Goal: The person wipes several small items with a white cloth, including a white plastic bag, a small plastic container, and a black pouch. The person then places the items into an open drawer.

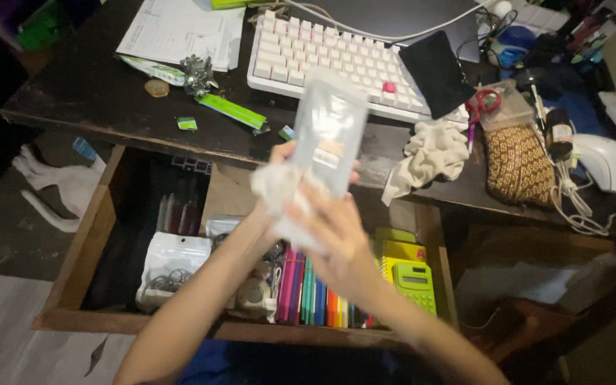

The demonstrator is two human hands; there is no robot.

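Packet (329,132), clear plastic with a pale label patch, held upright above my open drawer (80,249): my left hand (279,182) and right hand (336,239) grip its lower end together. White pouch (169,267) lies inside the drawer, left.

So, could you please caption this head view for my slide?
Both hands hold a clear plastic packet above an open desk drawer of coloured pens.

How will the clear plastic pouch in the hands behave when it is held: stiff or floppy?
The clear plastic pouch probably flexes, since it looks thin. It seems light, because the left hand and right hand lift it easily. Its glossy film may be slippery.
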